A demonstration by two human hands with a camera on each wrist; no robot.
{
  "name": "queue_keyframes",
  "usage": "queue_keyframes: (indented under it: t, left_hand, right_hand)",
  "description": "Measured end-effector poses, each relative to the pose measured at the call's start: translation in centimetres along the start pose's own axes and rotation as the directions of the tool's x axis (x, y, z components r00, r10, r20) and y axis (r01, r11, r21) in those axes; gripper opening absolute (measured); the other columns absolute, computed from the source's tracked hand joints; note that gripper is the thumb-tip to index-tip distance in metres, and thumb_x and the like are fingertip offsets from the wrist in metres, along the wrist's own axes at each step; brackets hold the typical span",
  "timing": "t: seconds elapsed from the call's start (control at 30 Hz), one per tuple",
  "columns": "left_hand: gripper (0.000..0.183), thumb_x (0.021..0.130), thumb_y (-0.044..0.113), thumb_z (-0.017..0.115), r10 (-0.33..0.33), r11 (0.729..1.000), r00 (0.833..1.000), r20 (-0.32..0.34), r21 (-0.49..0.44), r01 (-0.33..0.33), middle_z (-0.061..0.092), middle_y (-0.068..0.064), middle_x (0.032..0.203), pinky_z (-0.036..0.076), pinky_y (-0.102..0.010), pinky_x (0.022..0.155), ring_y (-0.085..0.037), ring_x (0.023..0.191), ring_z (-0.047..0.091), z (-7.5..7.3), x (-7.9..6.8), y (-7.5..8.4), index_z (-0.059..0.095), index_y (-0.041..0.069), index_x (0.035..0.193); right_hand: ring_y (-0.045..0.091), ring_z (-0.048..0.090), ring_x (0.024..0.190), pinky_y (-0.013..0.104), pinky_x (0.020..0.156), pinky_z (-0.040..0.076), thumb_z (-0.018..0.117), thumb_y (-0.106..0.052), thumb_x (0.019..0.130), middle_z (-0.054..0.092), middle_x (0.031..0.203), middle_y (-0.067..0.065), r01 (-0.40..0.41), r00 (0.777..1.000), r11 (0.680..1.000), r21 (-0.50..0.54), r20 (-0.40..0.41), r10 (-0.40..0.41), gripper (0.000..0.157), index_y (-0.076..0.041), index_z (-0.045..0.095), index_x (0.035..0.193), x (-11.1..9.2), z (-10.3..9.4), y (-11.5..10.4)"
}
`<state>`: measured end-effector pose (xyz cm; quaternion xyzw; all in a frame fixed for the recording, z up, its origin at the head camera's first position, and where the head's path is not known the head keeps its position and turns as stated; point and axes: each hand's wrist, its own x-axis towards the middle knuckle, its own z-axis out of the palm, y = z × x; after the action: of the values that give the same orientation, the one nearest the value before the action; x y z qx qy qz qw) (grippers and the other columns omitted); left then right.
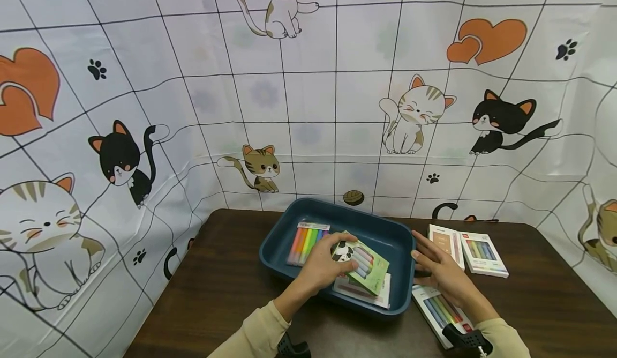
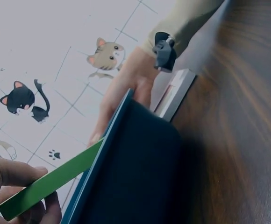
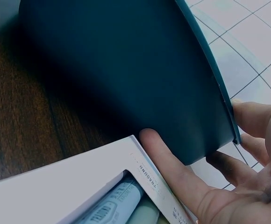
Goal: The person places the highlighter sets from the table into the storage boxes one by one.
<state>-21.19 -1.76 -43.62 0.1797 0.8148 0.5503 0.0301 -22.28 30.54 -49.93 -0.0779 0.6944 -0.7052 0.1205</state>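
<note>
Green panda-print box, dark blue tray — brown wood-grain table — white black-gridded backdrop

Lower pack part-covered, wrist view crops left fingers

The left hand pinches, fingers bent; the right hand extends its fingers; both forearms reach forward.

Here the dark brown wood-grain table is carrying the lot! A blue bin is sitting near the back edge, slightly askew. Over to its right, a white pen box and a brown-fronted box are lying side by side, and closer in, a coloured-marker box is lying just beside the bin.
</note>
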Motion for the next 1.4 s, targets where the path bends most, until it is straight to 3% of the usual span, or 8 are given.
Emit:
queue_keyframes:
  t: [0.17, 0.5, 0.63, 0.77, 1.07, 1.27, 1.4]
  left_hand:
    - [0.047, 0.083, 0.013, 0.086, -0.008, 1.000, 1.000, 0.010, 0.004, 0.008, 0.056, -0.002, 0.132, 0.049, -0.033, 0.076, -0.020, 0.095, 0.054, 0.5, 0.0, 0.0, 0.070, 0.026, 0.125]
    - [0.047, 0.082, 0.012, 0.087, 0.017, 0.998, 0.999, 0.031, -0.060, -0.015, 0.056, -0.004, 0.113, 0.052, -0.031, 0.070, -0.021, 0.089, 0.056, 1.1, -0.3, 0.6, 0.069, 0.019, 0.125]
    - [0.052, 0.084, 0.026, 0.086, 0.016, 0.998, 0.999, 0.039, 0.065, -0.019, 0.049, -0.010, 0.135, 0.051, -0.047, 0.087, -0.032, 0.114, 0.053, 1.1, -0.4, 0.3, 0.064, 0.020, 0.131]
    - [0.066, 0.087, 0.043, 0.080, 0.035, 0.980, 0.998, 0.050, 0.196, -0.045, 0.026, -0.015, 0.161, 0.037, -0.065, 0.103, -0.041, 0.143, 0.029, 0.7, -0.3, 0.0, 0.056, 0.021, 0.144]
    - [0.081, 0.087, 0.056, 0.075, 0.023, 0.961, 0.990, 0.139, 0.271, -0.060, 0.014, -0.010, 0.167, 0.030, -0.071, 0.105, -0.038, 0.149, 0.017, 0.1, -0.2, -0.2, 0.042, 0.028, 0.156]
    - [0.084, 0.087, 0.057, 0.074, 0.031, 0.949, 0.987, 0.156, 0.305, -0.078, 0.007, -0.008, 0.169, 0.015, -0.074, 0.109, -0.038, 0.152, 0.003, 0.0, -0.4, -0.3, 0.038, 0.031, 0.158]
    - [0.085, 0.089, 0.057, 0.072, 0.047, 0.940, 0.985, 0.163, 0.326, -0.099, 0.008, -0.010, 0.168, 0.014, -0.074, 0.109, -0.040, 0.152, 0.005, -0.4, -0.3, -0.5, 0.035, 0.028, 0.160]
  right_hand:
    - [0.051, 0.044, 0.131, 0.056, 0.090, 0.052, 0.054, -0.030, 0.107, 0.008, 0.168, 0.018, 0.000, 1.000, 1.000, 0.002, 0.007, 0.000, 0.071, -0.025, 0.014, 0.166, 0.0, 0.0, -0.1]
    - [0.054, 0.043, 0.132, 0.057, 0.089, 0.053, 0.054, -0.029, 0.107, 0.008, 0.167, 0.021, 0.008, 1.000, 1.000, -0.011, 0.008, -0.008, 0.070, -0.024, 0.015, 0.166, 0.4, -0.1, -0.5]
    - [0.054, 0.043, 0.132, 0.057, 0.089, 0.053, 0.055, -0.030, 0.107, 0.008, 0.167, 0.021, 0.009, 1.000, 1.000, -0.015, 0.007, -0.009, 0.071, -0.024, 0.015, 0.165, 0.4, 0.0, -0.4]
    - [0.055, 0.042, 0.132, 0.058, 0.089, 0.053, 0.055, -0.030, 0.107, 0.007, 0.167, 0.021, 0.012, 1.000, 1.000, -0.017, 0.009, -0.012, 0.071, -0.023, 0.015, 0.166, 0.4, 0.0, -0.4]
    - [0.056, 0.041, 0.132, 0.058, 0.088, 0.053, 0.054, -0.028, 0.108, 0.008, 0.167, 0.021, 0.018, 1.000, 1.000, -0.013, 0.004, -0.018, 0.070, -0.022, 0.015, 0.166, 0.2, -0.1, -0.4]
    - [0.056, 0.041, 0.132, 0.057, 0.088, 0.053, 0.055, -0.028, 0.107, 0.008, 0.167, 0.021, 0.010, 1.000, 1.000, -0.002, 0.003, -0.010, 0.071, -0.023, 0.015, 0.166, 0.1, 0.0, -0.2]
    - [0.056, 0.039, 0.133, 0.057, 0.089, 0.053, 0.055, -0.028, 0.107, 0.007, 0.167, 0.020, 0.007, 1.000, 1.000, 0.002, 0.008, -0.007, 0.071, -0.023, 0.014, 0.166, 0.1, 0.0, -0.2]
